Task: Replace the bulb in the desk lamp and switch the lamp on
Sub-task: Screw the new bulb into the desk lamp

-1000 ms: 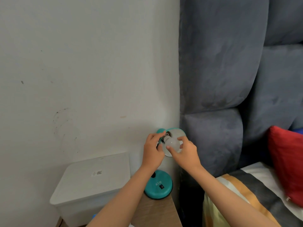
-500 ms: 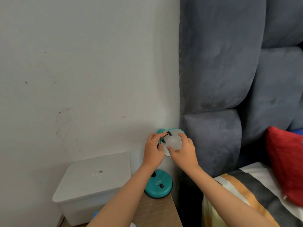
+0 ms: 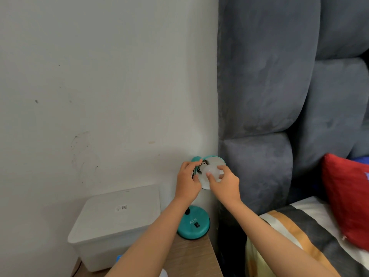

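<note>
A teal desk lamp stands on a wooden bedside table, its round base (image 3: 193, 224) carrying a small black switch (image 3: 197, 224). Its shade (image 3: 214, 163) tilts toward me with a white inside. A white frosted bulb (image 3: 212, 171) sits at the socket inside the shade. My right hand (image 3: 224, 181) pinches the bulb with thumb and fingertips. My left hand (image 3: 186, 180) grips the lamp head at the left rim of the shade, hiding the neck.
A white lidded plastic box (image 3: 117, 218) stands left of the lamp on the wooden table (image 3: 194, 258). A grey padded headboard (image 3: 269, 96) rises at the right. A red cushion (image 3: 347, 198) and striped bedding (image 3: 299, 234) lie lower right. The wall is close behind.
My right hand's fingers have shifted around the bulb, the thumb now lower on its front. My left hand stays on the lamp head.
</note>
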The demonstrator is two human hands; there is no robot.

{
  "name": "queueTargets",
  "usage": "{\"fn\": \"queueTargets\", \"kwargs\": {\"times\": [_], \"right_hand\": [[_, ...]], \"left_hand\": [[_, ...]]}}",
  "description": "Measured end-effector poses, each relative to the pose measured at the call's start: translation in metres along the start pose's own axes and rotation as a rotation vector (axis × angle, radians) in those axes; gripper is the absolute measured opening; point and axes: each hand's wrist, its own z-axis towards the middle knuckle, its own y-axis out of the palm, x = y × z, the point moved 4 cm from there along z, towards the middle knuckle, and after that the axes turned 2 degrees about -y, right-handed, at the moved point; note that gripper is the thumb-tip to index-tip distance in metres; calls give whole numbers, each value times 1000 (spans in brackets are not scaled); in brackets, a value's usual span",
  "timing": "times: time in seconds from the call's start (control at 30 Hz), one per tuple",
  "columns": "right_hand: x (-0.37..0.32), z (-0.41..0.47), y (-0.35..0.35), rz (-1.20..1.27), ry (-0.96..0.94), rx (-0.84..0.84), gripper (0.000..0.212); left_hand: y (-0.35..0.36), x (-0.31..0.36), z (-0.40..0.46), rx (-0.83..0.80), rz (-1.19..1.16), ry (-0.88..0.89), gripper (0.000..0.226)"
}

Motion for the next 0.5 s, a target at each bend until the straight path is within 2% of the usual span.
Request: {"fn": "queueTargets", "kwargs": {"times": [0.1, 0.27, 0.5], "right_hand": [[4, 2, 1, 38, 99, 9, 51], [-3, -6, 5, -1, -29, -33, 62], [-2, -5, 6, -24, -50, -38, 56]], "left_hand": [[0, 1, 0, -2, 2, 7, 49], [0, 1, -1, -2, 11, 10, 48], [0, 0, -1, -4, 9, 11, 50]]}}
